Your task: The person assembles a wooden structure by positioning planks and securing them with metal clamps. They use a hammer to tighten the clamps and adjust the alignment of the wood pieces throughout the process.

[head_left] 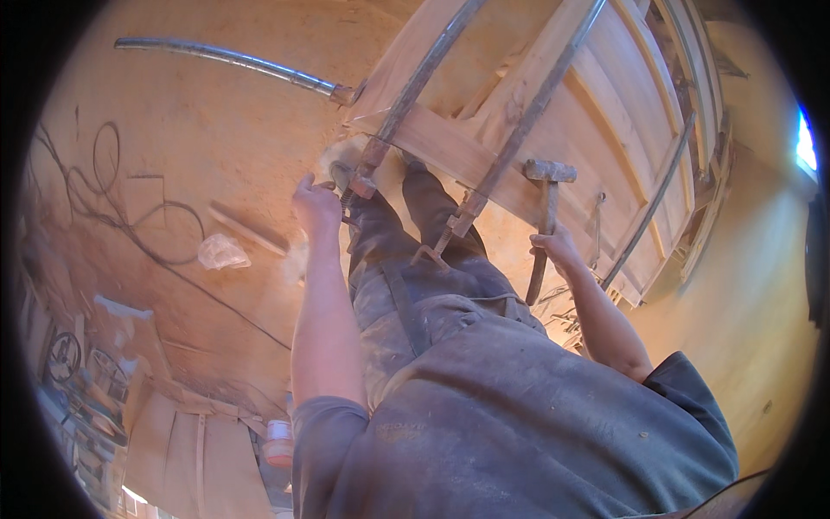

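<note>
My right hand [560,248] is wrapped around the handle of a hammer [549,195], whose metal head points up beside a wooden panel assembly [458,143]. At the near left corner of that assembly, my left hand [317,206] is closed at the screw end of a bar clamp [373,164]; its fingers partly hide the handle there. A second bar clamp [527,121] lies across the wood between my hands, its screw and T-shaped handle pointing toward my body.
Another metal bar [233,59] sticks out to the far left. Looped cable [143,229], a wood offcut [248,228] and crumpled clear plastic [223,252] lie on the dusty floor. A further bar [653,203] crosses the assembly at right. A white-and-red tub [278,443] stands lower left.
</note>
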Motion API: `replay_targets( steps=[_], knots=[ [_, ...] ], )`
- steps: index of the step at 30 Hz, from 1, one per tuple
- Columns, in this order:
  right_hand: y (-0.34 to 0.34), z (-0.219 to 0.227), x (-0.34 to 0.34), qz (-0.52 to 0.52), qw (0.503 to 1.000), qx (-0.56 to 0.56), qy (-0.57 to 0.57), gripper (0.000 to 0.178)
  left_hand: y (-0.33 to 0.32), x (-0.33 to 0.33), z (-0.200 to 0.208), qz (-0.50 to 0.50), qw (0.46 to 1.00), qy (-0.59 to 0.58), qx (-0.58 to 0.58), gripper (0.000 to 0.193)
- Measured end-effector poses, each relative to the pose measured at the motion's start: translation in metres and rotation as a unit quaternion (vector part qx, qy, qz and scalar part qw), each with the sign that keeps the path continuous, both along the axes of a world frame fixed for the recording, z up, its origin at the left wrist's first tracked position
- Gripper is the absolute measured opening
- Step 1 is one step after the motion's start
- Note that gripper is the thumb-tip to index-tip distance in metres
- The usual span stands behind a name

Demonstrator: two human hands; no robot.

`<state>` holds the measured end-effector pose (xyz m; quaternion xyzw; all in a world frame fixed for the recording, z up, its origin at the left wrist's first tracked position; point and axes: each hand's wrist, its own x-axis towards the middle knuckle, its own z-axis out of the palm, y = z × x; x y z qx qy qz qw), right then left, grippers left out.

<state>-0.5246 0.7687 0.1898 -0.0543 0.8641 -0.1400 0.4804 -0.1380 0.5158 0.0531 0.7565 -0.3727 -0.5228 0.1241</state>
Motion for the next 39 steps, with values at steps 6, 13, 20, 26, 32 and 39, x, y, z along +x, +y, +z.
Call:
replay_targets(
  steps=[6,13,20,26,32,39],
  knots=[
    [0.010,-0.005,0.012,-0.029,0.999,-0.005,-0.019,0.033,0.003,0.003,-0.010,-0.032,0.999,-0.019,-0.018,0.049],
    [0.019,-0.005,0.016,-0.011,1.000,0.014,0.012,0.037,0.008,0.009,-0.029,-0.051,0.998,-0.009,-0.035,0.049],
    [0.041,-0.017,-0.003,0.085,0.989,0.009,0.117,0.043,0.004,0.012,-0.040,-0.084,0.995,-0.040,-0.044,0.046],
    [0.050,-0.027,0.003,0.084,0.984,0.000,0.157,0.046,-0.007,0.008,-0.018,-0.163,0.972,-0.126,-0.110,0.048],
    [0.068,-0.022,0.022,0.087,0.979,0.006,0.183,0.041,-0.023,0.008,-0.023,-0.210,0.970,-0.118,-0.020,0.044],
    [0.084,-0.027,0.046,-0.037,0.987,-0.032,0.154,0.039,-0.006,0.005,-0.027,-0.167,0.970,-0.133,-0.116,0.042]
  ],
)
